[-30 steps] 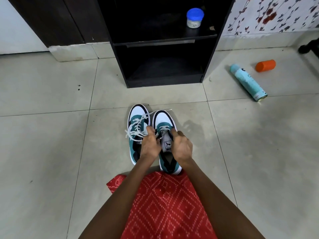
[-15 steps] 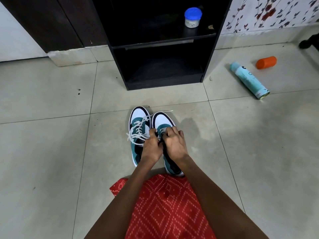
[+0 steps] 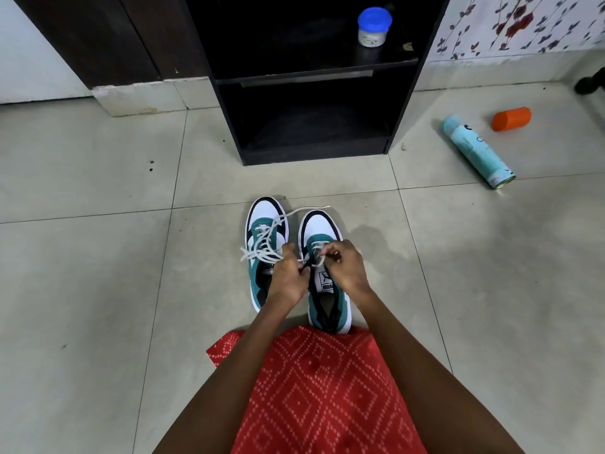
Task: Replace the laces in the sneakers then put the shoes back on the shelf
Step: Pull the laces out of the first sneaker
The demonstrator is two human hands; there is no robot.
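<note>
Two teal, white and black sneakers side by side on the tiled floor (image 3: 98, 290), toes pointing away. Right sneaker (image 3: 322, 253) directly under both hands, its tongue label showing between them. White lace (image 3: 312, 258) of that shoe pinched at the upper eyelets: left hand (image 3: 288, 276) closed, fingertips gripping one strand; right hand (image 3: 345, 268) closed, fingers curled round the other strand. Short stretch of lace pulled across between the two hands, just above the tongue. Left sneaker (image 3: 262, 224) just beyond and to the left of the left hand, partly covered by it, with loose white lace (image 3: 262, 249) looped over its front and one end trailing out ahead of the right sneaker's toe.

Red patterned cloth (image 3: 314, 388) below the hands, between the forearms, its edge meeting the sneaker heels.

Well ahead of the hands, a dark shelf unit (image 3: 311, 132) standing on the floor, lower compartment dark inside; on the upper board, a small white jar with a blue lid (image 3: 374, 27). Far off to the right of the right hand, a pale blue spray can (image 3: 476, 150) lying on its side, and just past it an orange cap (image 3: 510, 118), also lying down. Floral-patterned wall (image 3: 523, 24) behind those.
</note>
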